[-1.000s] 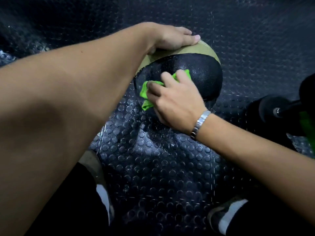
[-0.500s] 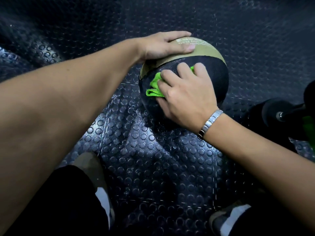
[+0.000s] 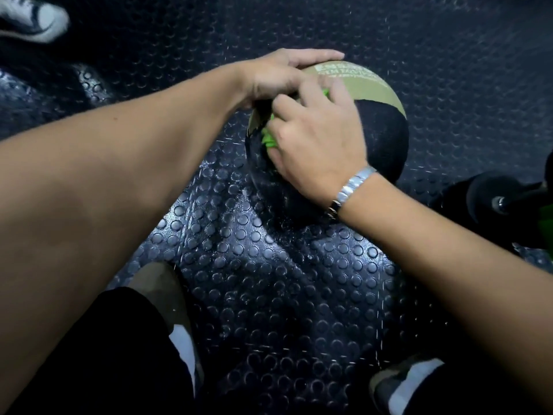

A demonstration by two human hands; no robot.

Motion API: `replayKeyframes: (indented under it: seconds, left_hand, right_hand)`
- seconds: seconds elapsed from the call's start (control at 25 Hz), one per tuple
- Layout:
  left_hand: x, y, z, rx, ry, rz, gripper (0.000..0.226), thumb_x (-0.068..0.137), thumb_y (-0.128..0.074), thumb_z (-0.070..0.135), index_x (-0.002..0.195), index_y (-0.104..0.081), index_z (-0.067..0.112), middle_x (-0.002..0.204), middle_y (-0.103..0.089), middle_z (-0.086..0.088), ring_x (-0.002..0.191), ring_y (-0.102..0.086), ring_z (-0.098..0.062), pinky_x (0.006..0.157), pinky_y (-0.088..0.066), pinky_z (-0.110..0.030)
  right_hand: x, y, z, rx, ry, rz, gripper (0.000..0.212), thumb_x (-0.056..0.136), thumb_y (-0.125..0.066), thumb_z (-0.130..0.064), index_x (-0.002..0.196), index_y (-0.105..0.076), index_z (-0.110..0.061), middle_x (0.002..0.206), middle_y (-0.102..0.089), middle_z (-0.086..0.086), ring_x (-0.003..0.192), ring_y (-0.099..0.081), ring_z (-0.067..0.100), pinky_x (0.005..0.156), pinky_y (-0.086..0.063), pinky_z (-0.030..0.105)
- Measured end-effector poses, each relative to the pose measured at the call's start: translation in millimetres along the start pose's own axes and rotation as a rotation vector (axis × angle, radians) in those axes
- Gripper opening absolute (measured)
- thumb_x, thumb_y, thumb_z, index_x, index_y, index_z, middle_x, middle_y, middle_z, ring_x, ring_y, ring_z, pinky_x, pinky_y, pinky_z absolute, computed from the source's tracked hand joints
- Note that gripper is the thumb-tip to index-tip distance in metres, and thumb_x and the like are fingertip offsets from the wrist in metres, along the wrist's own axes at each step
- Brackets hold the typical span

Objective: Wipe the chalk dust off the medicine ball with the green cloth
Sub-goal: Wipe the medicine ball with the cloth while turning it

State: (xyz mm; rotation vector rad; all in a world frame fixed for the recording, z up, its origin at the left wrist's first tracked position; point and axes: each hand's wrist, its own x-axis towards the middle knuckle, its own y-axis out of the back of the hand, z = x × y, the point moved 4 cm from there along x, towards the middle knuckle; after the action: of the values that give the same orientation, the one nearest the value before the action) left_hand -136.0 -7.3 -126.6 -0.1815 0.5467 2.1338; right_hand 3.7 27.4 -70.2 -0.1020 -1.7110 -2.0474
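Observation:
The black medicine ball (image 3: 383,139) with a tan band sits on the studded rubber floor. My left hand (image 3: 278,73) lies flat on the ball's upper left side, fingers stretched across the tan band. My right hand (image 3: 317,145), with a metal bracelet at the wrist, presses the green cloth (image 3: 267,139) against the ball's left face. Only small folds of the cloth show beneath my fingers; the rest is hidden under my hand.
The black studded floor (image 3: 269,265) surrounds the ball. A black dumbbell (image 3: 490,199) lies at the right edge, with something green beside it. Another person's shoe (image 3: 33,16) is at the top left. My own shoes (image 3: 407,381) are near the bottom.
My right hand has slid the cloth up and to the left across the ball, toward my left hand. The view has tilted, so the ball sits lower in frame.

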Motion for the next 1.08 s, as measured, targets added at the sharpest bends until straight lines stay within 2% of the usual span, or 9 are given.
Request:
replayKeyframes:
  seconds: [0.08,0.2,0.32,0.4,0.52,0.68,0.8,0.92,1.08]
  left_hand:
    - [-0.9,-2.2,4.5,0.012,-0.006,-0.017,0.068,0.083,-0.084,0.043,0.146,-0.059,0.041,0.137,-0.067,0.015,0.115,-0.067,0.004,0.098,-0.051,-0.014]
    - [-4.2,-2.2,2.3,-0.024,-0.022,0.003,0.069,0.08,-0.087,0.043,0.144,-0.061,0.04,0.139,-0.064,0.018,0.12,-0.066,0.002,0.102,-0.05,-0.016]
    - [-5.0,-2.5,3.6,-0.021,-0.033,-0.008,0.065,0.085,-0.086,0.04,0.145,-0.061,0.04,0.139,-0.065,0.019,0.12,-0.066,0.003,0.103,-0.05,-0.016]
    - [-3.7,-4.5,7.8,-0.02,-0.021,-0.01,0.064,0.084,-0.086,0.041,0.144,-0.061,0.042,0.138,-0.066,0.018,0.117,-0.068,0.002,0.097,-0.051,-0.014]
    - [-2.6,-5.6,7.7,-0.031,-0.013,-0.013,0.066,0.083,-0.086,0.04,0.144,-0.062,0.041,0.138,-0.066,0.018,0.118,-0.068,-0.001,0.102,-0.052,-0.019]
    - [-2.2,-6.6,10.1,-0.022,-0.019,-0.002,0.063,0.087,-0.084,0.038,0.146,-0.06,0.04,0.136,-0.065,0.018,0.114,-0.068,0.003,0.097,-0.051,-0.014]
    - [-0.9,-9.1,17.6,0.038,-0.015,-0.022,0.063,0.085,-0.084,0.049,0.143,-0.061,0.047,0.139,-0.062,0.021,0.118,-0.064,0.005,0.098,-0.046,-0.01]
    - [3.9,-11.0,20.6,0.048,0.008,-0.041,0.063,0.082,-0.086,0.051,0.14,-0.062,0.051,0.139,-0.062,0.02,0.119,-0.065,0.001,0.102,-0.05,-0.017]
    - [4.9,-13.1,19.3,0.04,-0.013,-0.014,0.062,0.078,-0.089,0.049,0.136,-0.065,0.051,0.136,-0.064,0.023,0.118,-0.066,0.003,0.106,-0.051,-0.02]
  right_hand:
    - [14.3,-6.6,-27.6,-0.01,0.064,-0.044,0.023,0.08,-0.052,-0.018,0.07,-0.073,-0.015,0.072,-0.065,0.005,0.08,-0.059,0.03,0.077,-0.036,0.042]
    - [-3.5,-12.2,-47.0,0.045,0.23,-0.192,0.016,0.076,-0.062,-0.02,0.065,-0.072,-0.014,0.068,-0.063,0.005,0.079,-0.056,0.029,0.07,-0.026,0.04]
    - [-2.9,-4.6,-37.5,0.014,0.168,-0.169,0.011,0.073,-0.066,-0.018,0.064,-0.07,-0.015,0.067,-0.062,0.004,0.076,-0.056,0.028,0.068,-0.023,0.039]
    - [9.5,-5.7,-52.5,0.035,0.152,-0.231,0.019,0.086,-0.056,-0.02,0.082,-0.074,-0.017,0.081,-0.066,0.004,0.09,-0.055,0.028,0.076,-0.03,0.04]
    - [8.3,-13.8,-69.4,0.071,0.191,-0.407,0.03,0.102,-0.038,-0.023,0.107,-0.068,-0.021,0.104,-0.065,0.001,0.109,-0.047,0.027,0.085,-0.032,0.04]
    - [4.4,-3.1,-50.4,0.042,0.186,-0.283,0.029,0.091,-0.044,-0.017,0.087,-0.072,-0.018,0.086,-0.069,0.003,0.097,-0.053,0.029,0.078,-0.034,0.041]
    - [20.0,-10.5,-46.7,0.068,0.049,-0.359,0.031,0.098,-0.039,-0.018,0.1,-0.07,-0.021,0.099,-0.068,0.0,0.109,-0.048,0.028,0.085,-0.032,0.041]
    - [15.7,-12.6,-48.2,0.076,0.095,-0.376,0.029,0.101,-0.04,-0.022,0.106,-0.069,-0.021,0.105,-0.068,0.0,0.114,-0.046,0.028,0.089,-0.032,0.042]
    - [-26.1,-5.4,-26.4,0.055,0.219,-0.159,0.014,0.084,-0.062,-0.025,0.076,-0.072,-0.019,0.084,-0.067,0.0,0.089,-0.055,0.028,0.075,-0.026,0.041]
